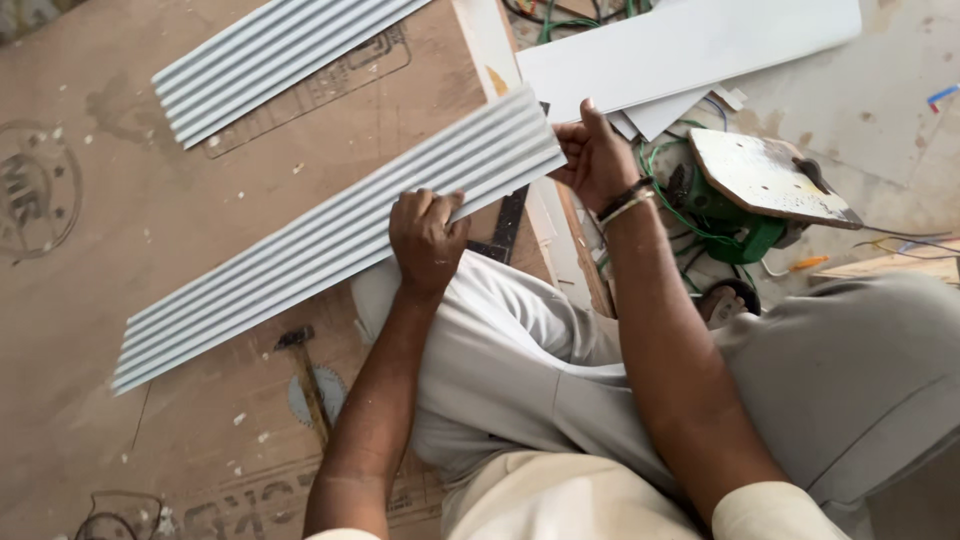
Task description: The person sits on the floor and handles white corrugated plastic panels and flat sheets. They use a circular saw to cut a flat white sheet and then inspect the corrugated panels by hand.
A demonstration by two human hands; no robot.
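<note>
Fingers (440, 205) of the left hand (427, 240) press down on a long ribbed panel (330, 235) in the middle of the frame. Right hand (597, 155) grips the panel's end. A hammer (305, 375) lies at lower left.

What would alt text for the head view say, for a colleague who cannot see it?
Seen from above, a person's left hand and right hand grip one end of a long white fluted panel held over a brown board. A second fluted panel lies further off, a hammer by the left arm, and a green power saw to the right.
</note>
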